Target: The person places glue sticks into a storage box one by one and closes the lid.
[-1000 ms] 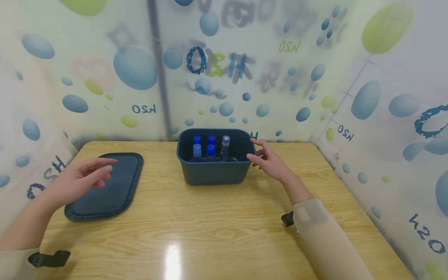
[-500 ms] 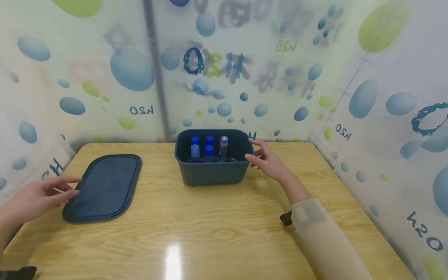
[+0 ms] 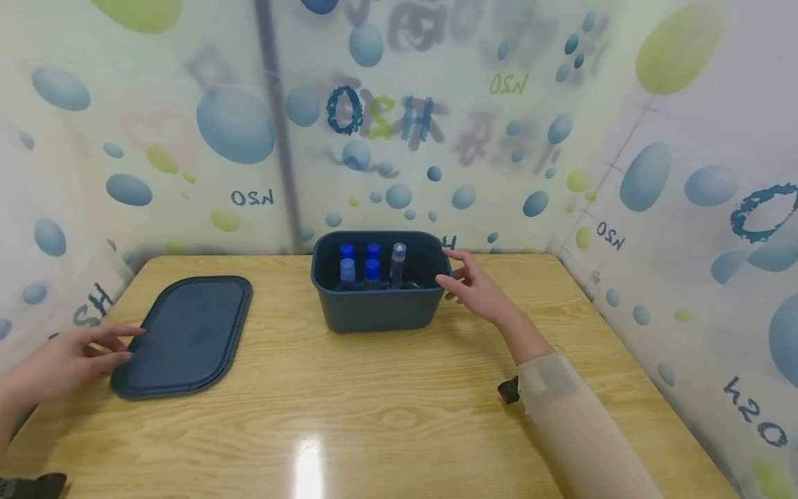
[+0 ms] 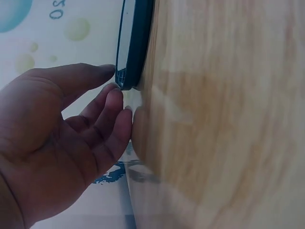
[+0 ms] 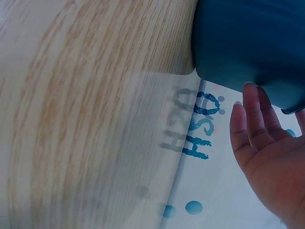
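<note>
My left hand [image 3: 77,357] is at the left edge of a flat dark blue lid [image 3: 187,333], which lies on the table. In the left wrist view its thumb and fingertips [image 4: 114,90] are right at the end of the lid [image 4: 138,43], fingers loosely bent. A deep dark blue box [image 3: 380,310] without a cover stands at the back middle. My right hand [image 3: 476,287] rests against its right end, thumb and index finger spread along the rim. Its other fingertips [image 5: 250,95] touch the end wall below. Inside the box stand several blue-capped tubes [image 3: 372,269] and one clear-topped tube [image 3: 397,265].
The wooden table [image 3: 374,416] reaches toward me in front of the box. A patterned wall [image 3: 399,166] rises close behind the box, and similar walls bound the table left and right. A strip of table separates lid from box.
My left hand has moved left and down from over the lid to its left edge. The right hand stays at the box. Lid and box keep their places on the table.
</note>
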Motion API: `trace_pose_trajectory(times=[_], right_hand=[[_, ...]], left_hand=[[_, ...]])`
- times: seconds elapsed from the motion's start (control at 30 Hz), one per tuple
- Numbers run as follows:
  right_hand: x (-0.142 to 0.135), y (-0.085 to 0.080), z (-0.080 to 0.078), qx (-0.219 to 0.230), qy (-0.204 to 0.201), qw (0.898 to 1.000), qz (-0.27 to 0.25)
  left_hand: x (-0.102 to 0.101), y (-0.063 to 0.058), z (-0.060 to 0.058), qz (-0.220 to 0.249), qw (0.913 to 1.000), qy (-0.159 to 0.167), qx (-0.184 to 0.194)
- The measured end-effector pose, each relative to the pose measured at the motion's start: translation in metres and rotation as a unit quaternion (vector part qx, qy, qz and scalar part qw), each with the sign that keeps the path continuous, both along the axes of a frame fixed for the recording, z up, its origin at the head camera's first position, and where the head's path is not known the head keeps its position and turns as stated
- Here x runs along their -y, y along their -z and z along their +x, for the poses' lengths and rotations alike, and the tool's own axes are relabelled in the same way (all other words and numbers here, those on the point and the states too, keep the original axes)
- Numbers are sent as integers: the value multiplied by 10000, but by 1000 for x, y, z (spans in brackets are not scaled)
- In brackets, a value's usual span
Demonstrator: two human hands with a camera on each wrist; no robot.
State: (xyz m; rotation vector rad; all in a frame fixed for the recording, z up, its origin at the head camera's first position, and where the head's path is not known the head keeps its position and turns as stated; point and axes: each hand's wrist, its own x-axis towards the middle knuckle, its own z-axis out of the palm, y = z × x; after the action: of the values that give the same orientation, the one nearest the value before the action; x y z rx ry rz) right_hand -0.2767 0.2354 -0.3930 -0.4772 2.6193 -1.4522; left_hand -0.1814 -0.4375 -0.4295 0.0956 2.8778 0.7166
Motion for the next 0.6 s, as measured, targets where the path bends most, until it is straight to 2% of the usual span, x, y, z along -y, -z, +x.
trace_pose_trajectory(times=[0.37, 0.6], right_hand=[[0, -1, 0, 10, 30, 10000, 71], [0, 1, -1, -39, 30, 9999, 135]], left_hand=[[4, 6, -2, -229, 9997, 51, -12], [1, 6, -3, -272, 9996, 35, 90]])
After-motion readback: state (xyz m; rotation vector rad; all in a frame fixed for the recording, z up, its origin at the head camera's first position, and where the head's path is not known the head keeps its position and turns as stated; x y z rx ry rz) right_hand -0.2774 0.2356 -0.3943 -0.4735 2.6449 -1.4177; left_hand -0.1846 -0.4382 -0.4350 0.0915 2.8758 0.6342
